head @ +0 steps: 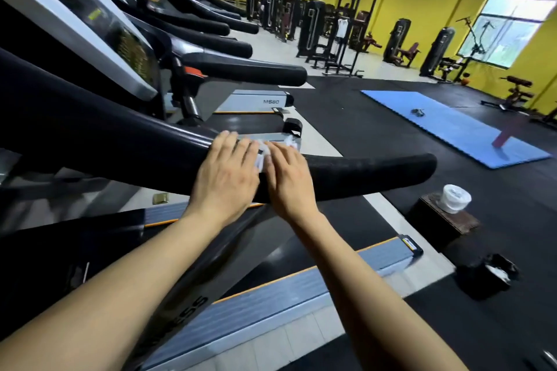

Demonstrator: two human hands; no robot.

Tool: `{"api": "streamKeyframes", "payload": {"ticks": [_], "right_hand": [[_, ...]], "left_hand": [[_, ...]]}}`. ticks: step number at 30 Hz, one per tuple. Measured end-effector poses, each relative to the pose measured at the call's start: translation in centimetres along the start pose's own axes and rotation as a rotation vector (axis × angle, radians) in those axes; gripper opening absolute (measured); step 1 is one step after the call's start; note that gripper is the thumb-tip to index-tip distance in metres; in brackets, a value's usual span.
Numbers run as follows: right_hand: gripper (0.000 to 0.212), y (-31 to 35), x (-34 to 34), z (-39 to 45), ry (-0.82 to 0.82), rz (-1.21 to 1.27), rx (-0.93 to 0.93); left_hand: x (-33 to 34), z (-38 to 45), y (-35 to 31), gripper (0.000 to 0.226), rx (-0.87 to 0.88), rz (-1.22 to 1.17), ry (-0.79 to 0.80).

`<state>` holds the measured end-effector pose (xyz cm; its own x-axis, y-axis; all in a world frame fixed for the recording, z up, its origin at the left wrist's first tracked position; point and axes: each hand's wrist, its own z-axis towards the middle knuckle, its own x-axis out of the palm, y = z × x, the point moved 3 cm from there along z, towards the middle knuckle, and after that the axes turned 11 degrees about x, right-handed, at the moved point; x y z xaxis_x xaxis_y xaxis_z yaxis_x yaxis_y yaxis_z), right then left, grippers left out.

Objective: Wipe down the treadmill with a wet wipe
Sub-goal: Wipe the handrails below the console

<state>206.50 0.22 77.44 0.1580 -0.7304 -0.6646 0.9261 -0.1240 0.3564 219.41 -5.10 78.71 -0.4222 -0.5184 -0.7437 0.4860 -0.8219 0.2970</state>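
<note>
My two forearms reach forward from the bottom of the view, over the grey side rail (271, 304) of the treadmill with its orange edge. My left hand (224, 173) lies flat on the black handrail (361, 173), palm down, with the fingers straight and close together, pointing away from me. My right hand (287, 176) lies just beside it on the same handrail, also palm down, fingers straight and close to each other. Between and under the two hands is the white wet wipe (262, 156); both hands press it on the top of the handrail, and a small crumpled part of it shows beyond my right fingertips. I cannot tell how much of the wipe is under each palm.

To the right, on the dark floor, stands a small brown wooden box (461, 221) with a white tub of wipes (453, 198) on top. Nearer to me and just beside the box is a black bin (488, 275) with something white inside.

Behind the handrail, on the left, is the grey and black console (90, 36) of the treadmill. Further away more treadmills stand in a row. A blue mat (452, 126) lies on the floor to the right. At the far side are black weight machines (313, 27), yellow walls and a window (509, 30).
</note>
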Motion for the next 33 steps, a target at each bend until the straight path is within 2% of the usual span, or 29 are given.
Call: {"api": "streamKeyframes", "payload": {"ticks": [3,5,7,10,12,16,18,20,23,29,31,33], "right_hand": [[0.035,-4.3,-1.5,0.1,0.044,-0.05,-0.044],[0.035,-10.6,-3.1,-0.1,0.04,-0.097,0.113],[0.046,-17.5,-4.9,-0.3,0.037,-0.142,0.281],[0.057,-23.7,-6.2,0.4,0.064,-0.2,0.407],[0.048,-22.1,-5.6,1.2,0.03,-0.167,0.41],[0.022,-11.8,-2.2,1.0,-0.034,-0.027,0.182],[0.021,-8.4,-0.7,0.9,-0.001,0.045,0.041],[0.026,-9.5,-0.9,1.5,0.022,0.086,-0.06],[0.024,-15.9,-2.6,2.0,-0.009,0.037,-0.09],[0.029,-36.6,-8.0,3.8,-0.159,-0.255,0.215],[0.03,-41.4,-8.9,4.9,-0.171,-0.341,0.33],[0.03,-43.1,-8.6,5.9,-0.206,-0.322,0.435]], "left_hand": [[-0.1,0.4,0.2,0.043,-0.047,-0.018,-0.018],[-0.1,0.7,-0.1,0.039,-0.101,-0.036,-0.042],[0.0,1.0,-0.8,0.039,-0.141,-0.027,-0.044],[0.1,1.5,-1.4,0.04,-0.214,0.015,-0.02],[0.5,2.4,-2.2,0.04,-0.242,0.018,0.008],[2.7,5.4,-5.9,0.037,-0.131,-0.049,-0.025],[3.3,6.6,-7.4,0.038,-0.074,-0.104,-0.109],[3.8,8.0,-8.5,0.041,-0.044,-0.127,-0.145],[4.7,9.4,-9.5,0.048,-0.031,-0.096,-0.048],[6.2,12.4,-12.1,0.038,-0.056,-0.049,0.097],[7.0,13.2,-13.2,0.037,-0.043,-0.034,0.163],[8.0,14.1,-14.5,0.038,-0.034,-0.021,0.205]]}}
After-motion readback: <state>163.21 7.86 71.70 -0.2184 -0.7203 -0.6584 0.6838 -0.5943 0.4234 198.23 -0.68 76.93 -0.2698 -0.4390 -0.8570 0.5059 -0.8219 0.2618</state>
